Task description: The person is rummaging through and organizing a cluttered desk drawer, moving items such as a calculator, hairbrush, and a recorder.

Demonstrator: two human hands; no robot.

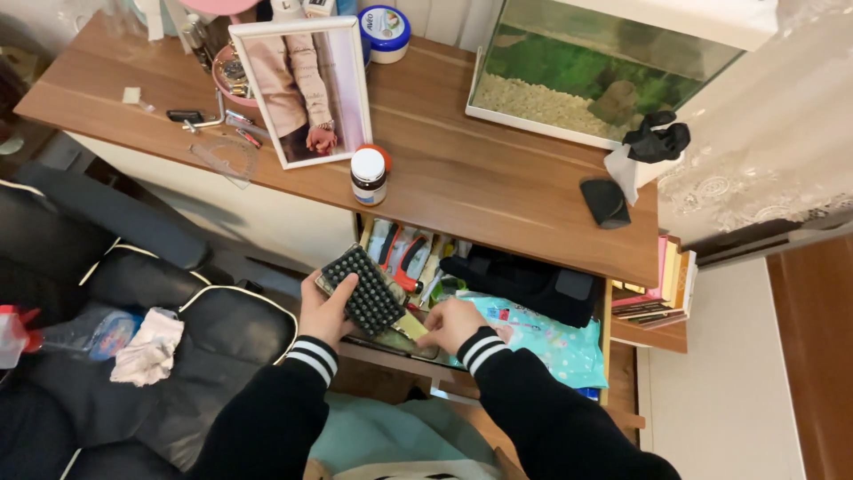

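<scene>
My left hand (322,311) grips the black studded block (362,288) over the open drawer (391,356); right hand (453,324), fingers curled, digs inside, grip unclear. Block could slip from the one-sided hold and drop into the clutter.

A wooden desk (462,178) carries a framed photo (306,89), small jar (368,175), fish tank (586,71) and dark pouch (605,202).

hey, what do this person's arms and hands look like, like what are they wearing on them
Both arms are covered by long black sleeves. Each sleeve ends in a ribbed black cuff with two white stripes around the wrist, seen on the left sleeve and the right sleeve. The left hand and right hand are bare: no gloves. No rings or watch can be made out.
</scene>
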